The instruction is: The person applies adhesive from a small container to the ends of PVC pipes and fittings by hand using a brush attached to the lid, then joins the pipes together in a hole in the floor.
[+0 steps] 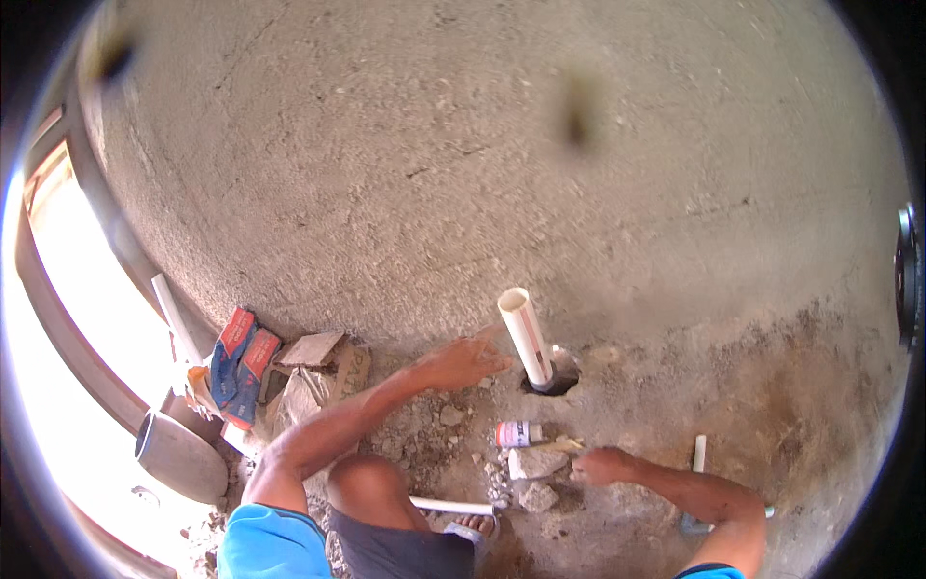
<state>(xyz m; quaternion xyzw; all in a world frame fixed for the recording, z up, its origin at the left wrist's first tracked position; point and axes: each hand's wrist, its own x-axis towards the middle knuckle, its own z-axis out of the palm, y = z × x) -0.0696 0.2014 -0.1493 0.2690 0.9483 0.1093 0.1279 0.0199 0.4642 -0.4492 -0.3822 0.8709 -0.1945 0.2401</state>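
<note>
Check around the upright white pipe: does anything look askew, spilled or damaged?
Yes: the small can lies on its side near a stone instead of standing; no spill shows. Rubble litters the ground, and the hole around the upright white pipe looks ragged.

Near the floor's (656,396) wall-side edge, before me, the white pipe (523,333) looks like smooth plastic, the wall (434,193) rough and matt. The floor is gritty, my stone chunk (538,464) coarse. Toward its left edge, the red-and-blue bags (257,362) look smooth. My blue sleeve (272,542) is cloth.
</note>
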